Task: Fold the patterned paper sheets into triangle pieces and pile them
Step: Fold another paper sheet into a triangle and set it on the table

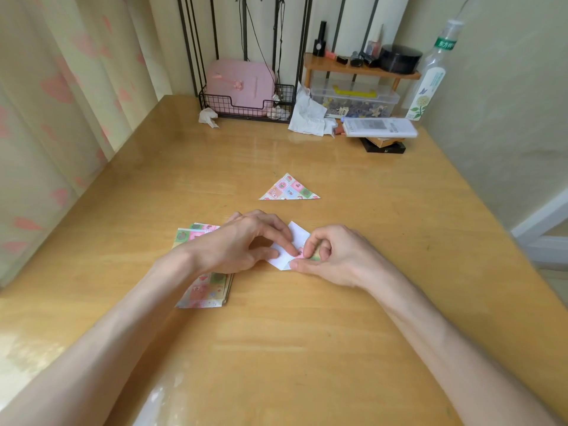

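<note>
One sheet [297, 234] white-side up | patterned corner showing | triangle [289, 189] beyond

Bare desk [384, 229] lies open right of the folded triangle [289, 189]; the sheet stack [203, 265] blocks the left; wire basket [246, 106] and remote [379, 127] crowd the far edge.

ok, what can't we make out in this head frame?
- Head view: the sheet being folded is mostly covered by the left hand and right hand; fold shape unclear.
- Head view: whether the left hand pinches or only presses it, cannot tell.
- Head view: the left forearm crosses the stack of patterned sheets; count unreadable.
- Head view: clear box contents too small.
</note>
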